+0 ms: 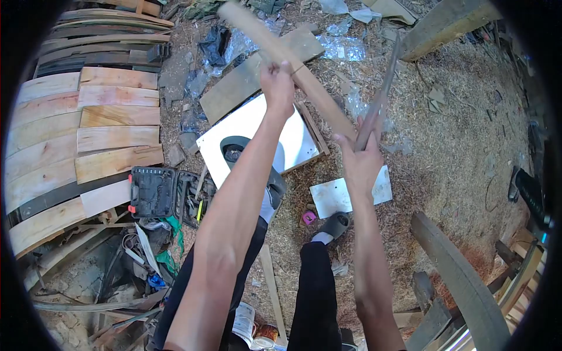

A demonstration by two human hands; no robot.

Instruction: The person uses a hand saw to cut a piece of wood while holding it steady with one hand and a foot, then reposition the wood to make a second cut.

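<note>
My left hand (pixel 277 88) is closed in a fist against the near edge of a long wooden strip (pixel 319 96). A thin dark sliver shows at its fingertips, too small to name. My right hand (pixel 362 155) grips the lower end of this strip together with a dark narrow piece (pixel 383 88) that points up and away. Motion blurs the strip's far end. Below my left hand lies a white panel (pixel 246 126) with a wooden edge, and my left foot in a dark clog (pixel 235 146) rests on it. A wider board (pixel 234 88) lies behind the panel.
Planks (pixel 117 117) are stacked on the left, beside an open black tool case (pixel 153 193). A smaller white plate (pixel 331 196) and a pink tape measure-like object (pixel 308 217) lie near my right foot. Timber beams (pixel 462 275) stand at lower right; wood shavings cover the ground.
</note>
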